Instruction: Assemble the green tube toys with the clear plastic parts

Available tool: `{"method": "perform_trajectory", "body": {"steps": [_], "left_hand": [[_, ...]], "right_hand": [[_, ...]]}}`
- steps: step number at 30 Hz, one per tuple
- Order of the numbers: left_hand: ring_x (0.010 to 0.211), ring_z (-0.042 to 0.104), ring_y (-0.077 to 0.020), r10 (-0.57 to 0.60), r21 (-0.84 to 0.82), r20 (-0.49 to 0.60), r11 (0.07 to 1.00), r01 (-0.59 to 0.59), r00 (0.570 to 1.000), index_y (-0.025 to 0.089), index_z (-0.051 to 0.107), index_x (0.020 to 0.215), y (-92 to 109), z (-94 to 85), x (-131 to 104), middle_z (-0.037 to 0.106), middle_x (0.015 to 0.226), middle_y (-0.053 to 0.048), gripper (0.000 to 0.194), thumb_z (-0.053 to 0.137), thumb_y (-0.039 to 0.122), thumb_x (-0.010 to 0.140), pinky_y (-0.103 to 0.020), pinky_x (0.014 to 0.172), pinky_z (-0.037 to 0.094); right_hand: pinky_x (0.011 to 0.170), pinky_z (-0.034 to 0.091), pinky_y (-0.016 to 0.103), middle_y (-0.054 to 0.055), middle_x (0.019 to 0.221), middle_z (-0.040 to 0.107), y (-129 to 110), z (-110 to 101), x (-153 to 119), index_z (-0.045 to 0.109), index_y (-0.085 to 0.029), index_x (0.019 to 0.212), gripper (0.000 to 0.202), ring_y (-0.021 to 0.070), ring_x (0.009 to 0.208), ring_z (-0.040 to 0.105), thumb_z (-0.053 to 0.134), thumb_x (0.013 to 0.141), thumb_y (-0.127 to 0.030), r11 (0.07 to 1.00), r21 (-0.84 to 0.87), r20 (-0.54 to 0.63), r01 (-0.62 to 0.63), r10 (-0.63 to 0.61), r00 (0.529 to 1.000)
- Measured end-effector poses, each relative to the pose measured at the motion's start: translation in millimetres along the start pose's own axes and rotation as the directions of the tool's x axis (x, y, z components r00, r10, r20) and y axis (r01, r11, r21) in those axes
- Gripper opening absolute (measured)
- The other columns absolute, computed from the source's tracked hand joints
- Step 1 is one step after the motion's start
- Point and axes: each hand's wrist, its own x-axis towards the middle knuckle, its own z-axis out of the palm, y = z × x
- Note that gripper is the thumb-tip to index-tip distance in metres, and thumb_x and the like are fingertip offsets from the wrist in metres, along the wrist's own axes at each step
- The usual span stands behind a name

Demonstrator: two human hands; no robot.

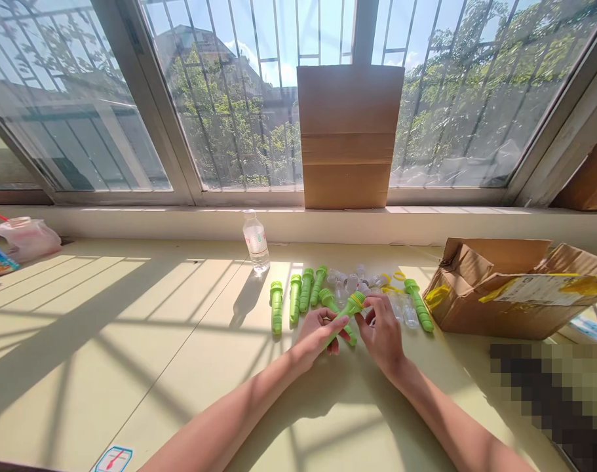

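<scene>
My left hand (318, 335) is wrapped round a green ribbed plastic tube (348, 309), holding it tilted with its wide capped end up to the right. A yellow ring (358, 299) sits around that end. The fingers of my right hand (383, 331) are closed in a pinch against the ring, partly hiding it. Just behind lies another green tube (326, 299), partly covered by my left hand. Several more green tubes (295, 298) are lined up to the left, and one green tube (419, 307) lies to the right.
Clear plastic tubes (409, 312) and loose yellow rings (399, 276) lie beyond my hands. A water bottle (256, 242) stands at the back. An open cardboard box (514, 311) is at right, and a cardboard sheet (348, 144) leans against the window. A pink bag (27, 239) sits far left.
</scene>
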Motion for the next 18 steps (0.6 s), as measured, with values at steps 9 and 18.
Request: {"method": "perform_trajectory", "body": {"steps": [9, 18], "left_hand": [[0.065, 0.058, -0.015, 0.309, 0.477, -0.129, 0.852, -0.215, 0.942, 0.021, 0.069, 0.083, -6.4, -0.1, 2.0, 0.067, 0.073, 0.001, 0.022, 0.073, 0.04, 0.073, -0.024, 0.059, 0.043], [0.038, 0.045, -0.0077, 0.169, 0.288, -0.129, 0.949, -0.126, 0.977, 0.02, 0.06, 0.082, -7.0, 4.2, -2.0, 0.062, 0.065, 0.003, 0.026, 0.068, 0.044, 0.077, -0.022, 0.038, 0.035]], "right_hand": [[0.048, 0.04, 0.025, 0.003, 0.091, 0.063, 1.9, 3.2, 1.6, 0.046, -0.023, 0.082, 0.007, 0.0095, 0.049, 0.051, 0.051, 0.086, -0.022, 0.999, -0.032, -0.05, -0.025, 0.023, 0.998], [0.046, 0.038, 0.025, 0.004, 0.095, 0.064, -1.5, 1.7, 1.2, 0.048, -0.023, 0.089, 0.007, 0.0106, 0.05, 0.054, 0.048, 0.085, -0.018, 0.999, -0.054, -0.012, -0.001, 0.0, 1.0]]}}
